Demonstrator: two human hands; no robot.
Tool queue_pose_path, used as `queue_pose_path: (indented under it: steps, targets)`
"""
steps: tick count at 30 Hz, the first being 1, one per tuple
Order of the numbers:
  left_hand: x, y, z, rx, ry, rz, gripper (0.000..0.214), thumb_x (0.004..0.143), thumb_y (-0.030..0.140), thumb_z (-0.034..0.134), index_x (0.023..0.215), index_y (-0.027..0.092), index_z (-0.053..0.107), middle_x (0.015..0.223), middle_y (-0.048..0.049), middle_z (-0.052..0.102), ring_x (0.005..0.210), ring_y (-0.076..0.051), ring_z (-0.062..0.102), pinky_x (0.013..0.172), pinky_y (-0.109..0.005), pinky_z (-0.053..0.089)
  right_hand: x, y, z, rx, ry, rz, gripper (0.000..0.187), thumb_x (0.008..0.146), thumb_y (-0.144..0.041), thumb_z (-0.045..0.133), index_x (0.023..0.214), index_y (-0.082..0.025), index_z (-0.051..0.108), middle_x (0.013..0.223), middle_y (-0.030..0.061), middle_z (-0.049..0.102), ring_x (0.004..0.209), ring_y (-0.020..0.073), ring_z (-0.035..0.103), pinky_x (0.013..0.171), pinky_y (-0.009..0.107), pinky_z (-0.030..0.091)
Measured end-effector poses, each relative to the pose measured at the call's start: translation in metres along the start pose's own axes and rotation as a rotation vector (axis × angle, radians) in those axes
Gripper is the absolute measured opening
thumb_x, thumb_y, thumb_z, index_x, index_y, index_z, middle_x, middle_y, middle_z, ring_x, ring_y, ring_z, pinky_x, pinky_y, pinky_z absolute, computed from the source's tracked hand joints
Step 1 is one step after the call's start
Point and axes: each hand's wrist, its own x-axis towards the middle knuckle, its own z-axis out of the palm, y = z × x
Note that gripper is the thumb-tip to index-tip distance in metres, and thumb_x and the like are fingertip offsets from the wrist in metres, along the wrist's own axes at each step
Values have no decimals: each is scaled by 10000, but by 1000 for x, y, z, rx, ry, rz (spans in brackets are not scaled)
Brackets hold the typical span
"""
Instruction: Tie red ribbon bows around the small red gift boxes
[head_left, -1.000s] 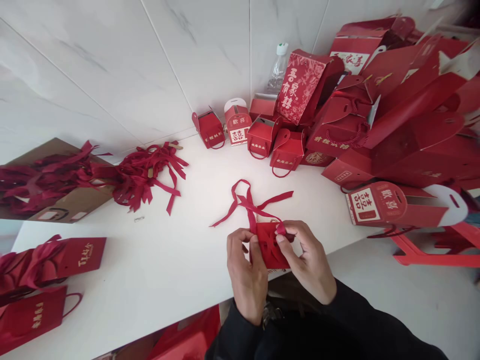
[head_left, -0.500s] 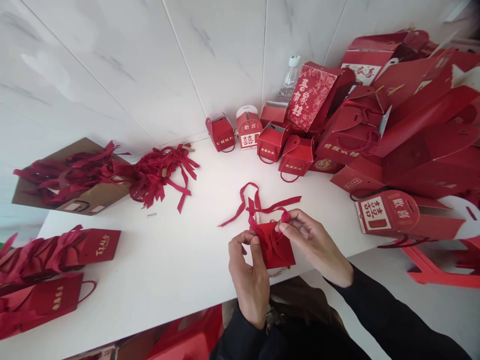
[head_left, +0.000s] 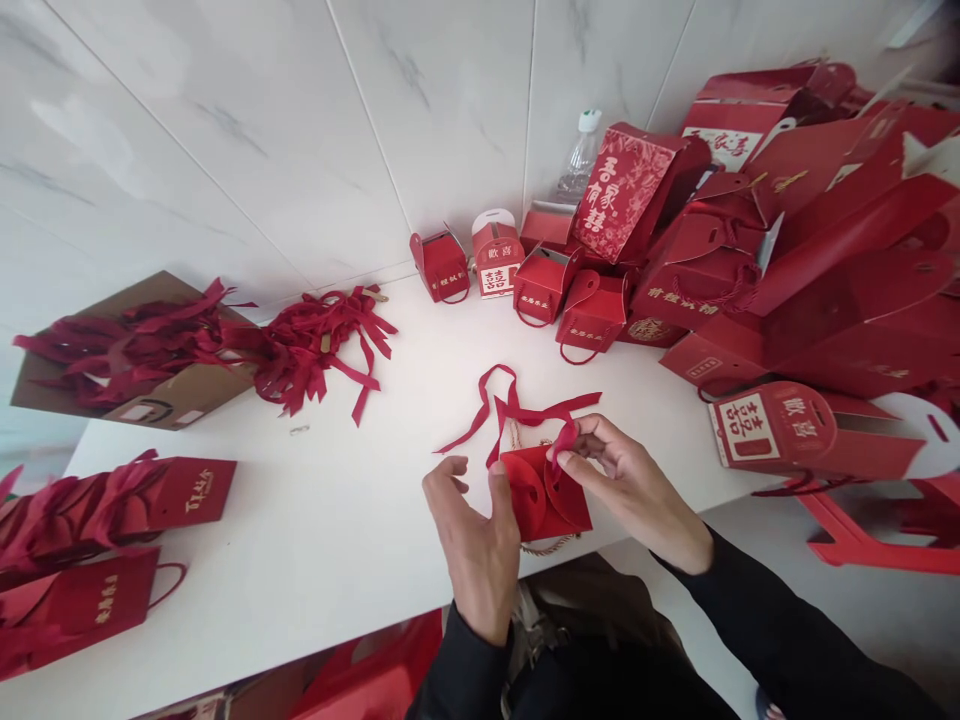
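A small red gift box [head_left: 536,495] with folded top flaps sits at the table's front edge. My right hand [head_left: 630,485] pinches a red ribbon [head_left: 566,440] between thumb and fingers, just over the box's right flap. The rest of the ribbon trails across the table behind the box. At the box's left side is my left hand [head_left: 476,535], open, with thumb and fingers apart. Its thumb lies close against the box; whether it touches cannot be made out. A twisted cord [head_left: 551,546] shows at the front of the box.
A cardboard box of red ribbons [head_left: 202,400] stands at left, with a ribbon heap [head_left: 315,350] beside it. Red boxes tied with ribbon [head_left: 199,490] line the left front. Small gift boxes [head_left: 596,320] and a large pile of red boxes [head_left: 840,290] fill the back right.
My left hand has let go of the ribbon at the box's left flap and moved a little left, its fingers spreading. My right hand still pinches the ribbon.
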Motion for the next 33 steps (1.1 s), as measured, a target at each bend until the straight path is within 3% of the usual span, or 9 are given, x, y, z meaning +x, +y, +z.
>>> queue_pose_path:
  steps: [5, 10, 13, 17, 20, 23, 26, 30, 33]
  targets:
    - [3, -3, -3, -109, -353, -203, 431, 976, 573, 410, 716, 230, 429, 664, 24, 447, 627, -158, 423, 612, -297, 369, 0, 1, -1, -42, -11, -2, 168, 946, -393, 632, 960, -236, 574, 916, 5, 623, 894, 195, 577, 831, 334, 446]
    - [1, 4, 1, -213, -210, -96, 296, 944, 494, 533, 848, 215, 561, 756, 4, 552, 695, -155, 474, 659, -279, 399, -2, -3, -1, -97, -15, -11, 158, 952, -386, 603, 936, -235, 557, 938, 24, 642, 939, 224, 597, 843, 360, 457]
    - [1, 15, 0, -260, -210, -41, 235, 945, 442, 571, 900, 213, 597, 779, -2, 604, 709, -151, 509, 680, -279, 423, -3, -10, 2, -188, 13, -65, 142, 975, -377, 574, 934, -245, 542, 933, 27, 636, 925, 227, 599, 833, 366, 471]
    - [7, 29, -4, -264, -400, 12, 175, 951, 330, 541, 989, 199, 651, 839, -37, 667, 770, -171, 575, 722, -303, 461, -1, -17, 7, -342, -18, -300, 98, 1008, -336, 548, 988, -254, 598, 1092, 60, 638, 1084, 248, 576, 952, 397, 461]
    - [13, 33, -8, -204, -515, 55, 151, 904, 321, 582, 851, 189, 634, 738, -20, 594, 698, -164, 511, 661, -299, 432, 6, -19, 5, -445, -131, -478, 149, 1030, -282, 516, 1013, -257, 662, 1245, 65, 629, 1243, 256, 513, 1044, 417, 411]
    - [18, 33, -9, -262, -578, -27, 273, 922, 409, 570, 793, 176, 629, 700, -11, 558, 668, -153, 486, 625, -289, 415, 14, -18, -2, -540, -258, -598, 208, 1055, -256, 457, 1080, -255, 664, 1137, 46, 692, 1122, 234, 589, 1056, 450, 388]
    - [22, 32, -8, -346, -653, -106, 352, 958, 454, 526, 861, 157, 688, 745, -31, 625, 700, -160, 538, 657, -292, 450, 20, -17, -9, -712, -260, -684, 207, 1047, -272, 477, 1157, -254, 652, 1011, 32, 719, 975, 233, 631, 1098, 526, 318]
    - [24, 31, -9, -454, -678, -141, 381, 974, 462, 518, 938, 155, 740, 863, -64, 725, 798, -179, 623, 785, -312, 502, 18, -22, -19, -761, -165, -658, 234, 1036, -280, 466, 1195, -237, 632, 1093, 75, 724, 993, 263, 641, 979, 482, 441]
    - [25, 29, -10, -493, -683, -182, 341, 934, 452, 596, 1035, 168, 755, 934, -75, 758, 884, -204, 660, 849, -332, 515, 7, -32, -27, -693, -174, -528, 193, 1022, -309, 475, 1068, -256, 655, 1000, 63, 738, 919, 253, 659, 828, 406, 500]
